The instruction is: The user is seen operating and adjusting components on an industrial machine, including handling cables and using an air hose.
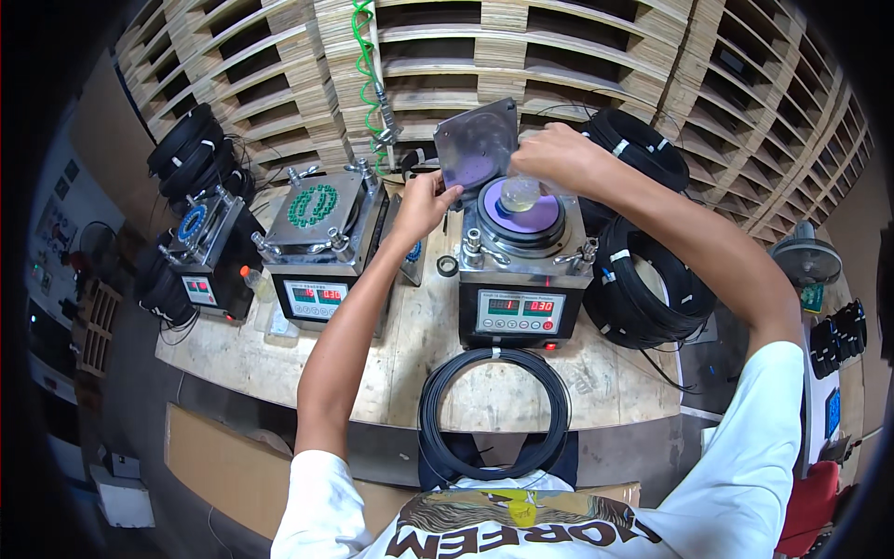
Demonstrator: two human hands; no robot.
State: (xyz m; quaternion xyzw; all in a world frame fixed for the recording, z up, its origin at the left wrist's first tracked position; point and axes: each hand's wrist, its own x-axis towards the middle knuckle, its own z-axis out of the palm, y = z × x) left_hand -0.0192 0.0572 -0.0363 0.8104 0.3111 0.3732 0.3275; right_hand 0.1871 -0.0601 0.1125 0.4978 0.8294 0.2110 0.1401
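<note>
Head view: right hand pinches a small clear bottle of pale liquid; left hand grips the raised plate.

A middle machine with green rings on its plate stands on the wooden bench. Left of it sits a smaller machine. Right of it, well apart, black cable coils lie stacked; behind it hangs a green coiled hose.

Stacked wooden pallets behind, worn plywood workbench, grey floor, evenly lit workshop
</note>
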